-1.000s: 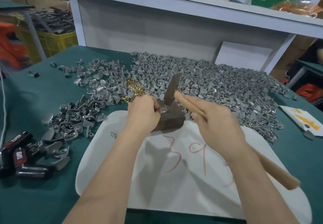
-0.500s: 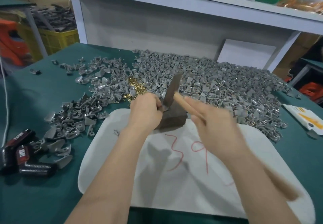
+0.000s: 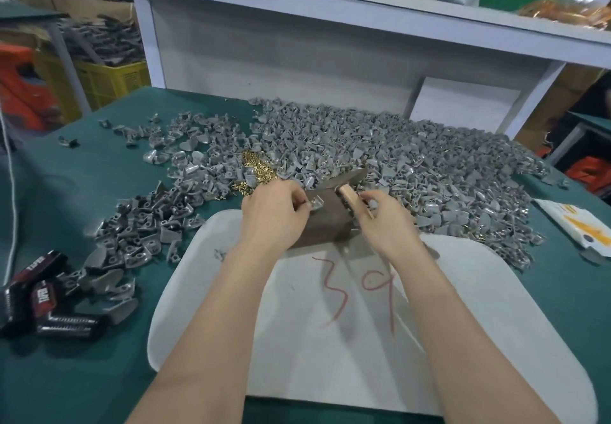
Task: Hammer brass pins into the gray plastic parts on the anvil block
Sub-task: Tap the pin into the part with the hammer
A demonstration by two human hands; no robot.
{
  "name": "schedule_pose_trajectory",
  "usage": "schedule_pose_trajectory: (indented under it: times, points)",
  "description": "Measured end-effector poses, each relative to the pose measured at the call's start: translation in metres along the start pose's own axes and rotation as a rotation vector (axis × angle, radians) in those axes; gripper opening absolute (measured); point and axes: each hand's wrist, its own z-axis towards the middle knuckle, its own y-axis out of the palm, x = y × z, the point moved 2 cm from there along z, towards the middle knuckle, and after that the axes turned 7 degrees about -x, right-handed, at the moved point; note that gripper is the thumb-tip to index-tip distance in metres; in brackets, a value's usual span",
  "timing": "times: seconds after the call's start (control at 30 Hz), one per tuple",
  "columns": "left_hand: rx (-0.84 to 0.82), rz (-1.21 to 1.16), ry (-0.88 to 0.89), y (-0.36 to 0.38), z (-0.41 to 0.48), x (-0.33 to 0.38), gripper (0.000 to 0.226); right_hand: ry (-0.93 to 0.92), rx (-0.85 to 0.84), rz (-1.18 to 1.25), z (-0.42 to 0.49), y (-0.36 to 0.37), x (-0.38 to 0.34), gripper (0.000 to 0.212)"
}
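A dark brown anvil block (image 3: 325, 229) stands on the far edge of a white pad (image 3: 347, 341). My left hand (image 3: 274, 215) pinches a gray plastic part (image 3: 315, 204) on top of the block. My right hand (image 3: 385, 222) grips the hammer, whose wooden handle (image 3: 350, 196) shows above my fingers; its dark metal head (image 3: 347, 177) lies low over the block's far side. A small heap of brass pins (image 3: 256, 172) sits just beyond my left hand. A wide pile of gray plastic parts (image 3: 396, 159) covers the green table behind the block.
A second group of gray parts (image 3: 142, 225) lies left of the pad. Black packets (image 3: 43, 301) sit at the table's left front. A white and yellow card (image 3: 578, 228) lies at the right edge. A white shelf (image 3: 330, 3) rises behind the table.
The hammer has come down from its raised position to low over the block. My right hand has moved forward toward the block. My left hand stays on the part.
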Motion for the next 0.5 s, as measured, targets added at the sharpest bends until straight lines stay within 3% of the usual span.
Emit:
schedule_pose_trajectory:
  times: [0.1,0.17,0.27,0.3,0.4,0.43,0.5]
  points:
    - [-0.002,-0.057,0.03,0.0,-0.001,0.001,0.009,-0.089,0.141,-0.137,-0.003,-0.004,-0.003,0.034]
    - [-0.007,-0.117,0.065,0.001,0.0,0.003,0.012,-0.267,0.221,-0.048,-0.006,-0.011,-0.015,0.033]
    - [-0.015,-0.222,0.111,0.003,0.001,0.005,0.012,-0.399,-0.031,0.1,-0.008,-0.004,-0.039,0.021]
    - [0.003,-0.272,0.118,0.001,0.002,0.006,0.01,-0.401,-0.04,0.136,-0.004,-0.002,-0.044,0.014]
    - [0.159,-0.479,0.084,-0.008,0.002,0.003,0.018,-0.233,0.281,0.309,0.016,-0.017,-0.045,0.02]
    - [0.236,-0.537,0.065,-0.012,0.002,0.002,0.019,-0.135,0.373,0.326,0.026,-0.023,-0.042,0.035]
    - [0.394,-0.624,0.056,-0.021,0.001,0.001,0.019,0.086,0.34,0.162,0.039,-0.027,-0.043,0.068]
